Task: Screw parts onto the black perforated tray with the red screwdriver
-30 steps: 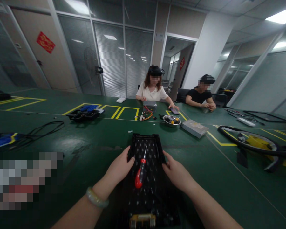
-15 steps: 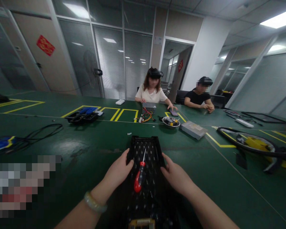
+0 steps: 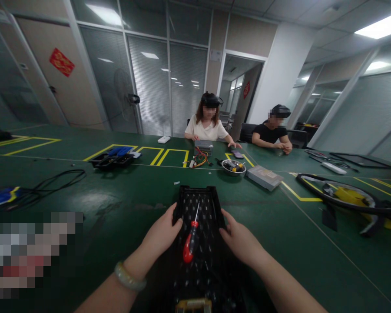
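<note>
Straight ahead on the table lies a long black plastic tray-like housing [image 3: 200,271] with a studded inner surface and raised side walls. My left hand [image 3: 164,230] grips its left wall, thumb over the rim. On the opposite wall my right hand [image 3: 237,234] holds on the same way, fingers partly hidden behind the edge. Inside the housing rests a screwdriver [image 3: 190,245] with a red and black handle, its metal shaft pointing away from me. A gold-coloured part with a ribbed strip [image 3: 193,305] shows at the near end, cut off by the frame.
Beyond the housing are a metal bowl [image 3: 233,173] of small parts, a grey metal box [image 3: 265,177] and a power supply with coloured wires [image 3: 202,157]. A black tray with blue items [image 3: 115,157] and cables sit left; a black ring-shaped frame [image 3: 345,195] lies right. Two people sit opposite.
My hands, the housing and the screwdriver stay in place. Across the table, one person's hand has lifted slightly off a small dark object.
</note>
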A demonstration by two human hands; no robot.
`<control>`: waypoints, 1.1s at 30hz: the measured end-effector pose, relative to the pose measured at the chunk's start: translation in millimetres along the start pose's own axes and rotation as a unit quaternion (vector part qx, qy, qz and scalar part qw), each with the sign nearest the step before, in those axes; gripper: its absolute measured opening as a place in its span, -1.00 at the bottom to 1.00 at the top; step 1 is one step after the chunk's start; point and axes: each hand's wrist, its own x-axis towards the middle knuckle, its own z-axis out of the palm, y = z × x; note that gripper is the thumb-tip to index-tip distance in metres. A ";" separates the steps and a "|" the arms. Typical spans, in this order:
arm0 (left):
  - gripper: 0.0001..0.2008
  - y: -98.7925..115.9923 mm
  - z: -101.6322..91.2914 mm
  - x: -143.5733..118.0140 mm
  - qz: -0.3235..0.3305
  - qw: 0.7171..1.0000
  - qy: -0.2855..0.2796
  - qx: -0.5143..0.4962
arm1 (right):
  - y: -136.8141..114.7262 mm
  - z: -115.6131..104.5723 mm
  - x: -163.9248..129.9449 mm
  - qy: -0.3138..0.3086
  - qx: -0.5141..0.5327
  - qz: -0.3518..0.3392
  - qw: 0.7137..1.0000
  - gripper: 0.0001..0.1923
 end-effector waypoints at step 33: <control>-0.34 3.9 -0.9 -2.2 -0.014 1.000 -0.001 -0.005 | -2.7 -2.3 -0.4 -0.012 0.010 -0.003 1.000 -0.33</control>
